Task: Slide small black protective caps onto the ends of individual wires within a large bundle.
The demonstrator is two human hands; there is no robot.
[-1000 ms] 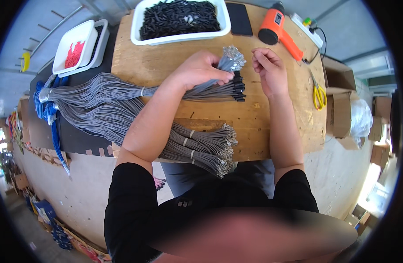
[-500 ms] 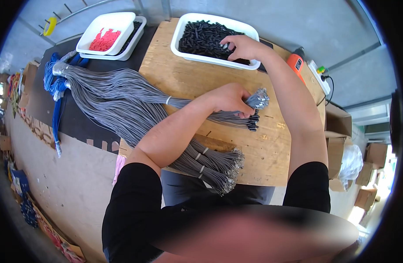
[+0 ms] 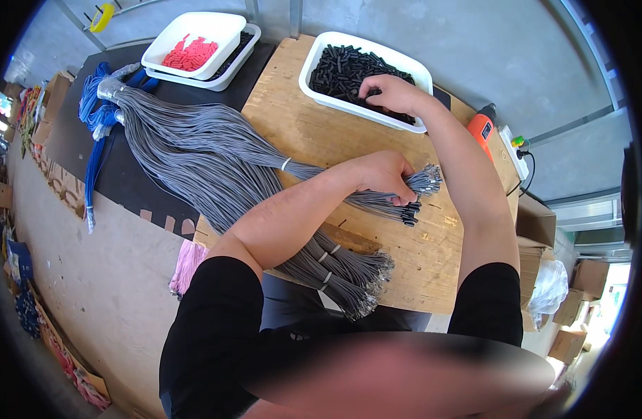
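My left hand (image 3: 389,174) is closed around a bundle of grey cables (image 3: 307,170). Their stripped, silvery ends (image 3: 427,179) fan out past my fingers. Just below it, a second group of the cables has short black sleeves (image 3: 409,213) on its ends. My right hand (image 3: 391,94) reaches into a white tub (image 3: 366,117) heaped with short black tube pieces (image 3: 345,70). Its fingers are curled down onto the pile, and whatever lies between the fingertips is hidden.
More tied cable bundles (image 3: 335,272) lie at the near table edge. Back left, a white tray (image 3: 227,31) of red tube pieces rests on another tub. An orange heat gun (image 3: 482,128) and a power strip (image 3: 514,150) sit at the right. Cardboard boxes (image 3: 537,223) stand beyond the table.
My right hand's fingers have curled further into the black pieces. My left hand keeps its grip on the cables. The whole view has shifted slightly.
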